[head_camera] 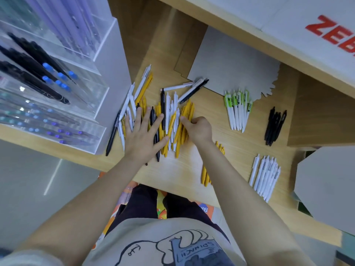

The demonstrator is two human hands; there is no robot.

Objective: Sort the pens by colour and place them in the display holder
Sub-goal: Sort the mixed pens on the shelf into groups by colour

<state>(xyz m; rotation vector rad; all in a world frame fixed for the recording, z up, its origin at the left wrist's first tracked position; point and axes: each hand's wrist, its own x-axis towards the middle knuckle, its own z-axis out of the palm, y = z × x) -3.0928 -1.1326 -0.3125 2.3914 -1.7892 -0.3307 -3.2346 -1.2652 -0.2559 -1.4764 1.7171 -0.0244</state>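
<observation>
Head view: our left hand [143, 135] presses flat, fingers spread, on slim glossy mixed pens [169, 120] — our right hand [197, 129] pinches yellow pens [185, 120] on the smooth wooden counter [182, 169].

Yellow pens [204, 175] partly under right forearm [226, 169]

A jumbled heap of yellow, white and black pens [169, 120] lies mid-counter; sorted groups lie right; the clear display holder [57, 89] stands left.
</observation>
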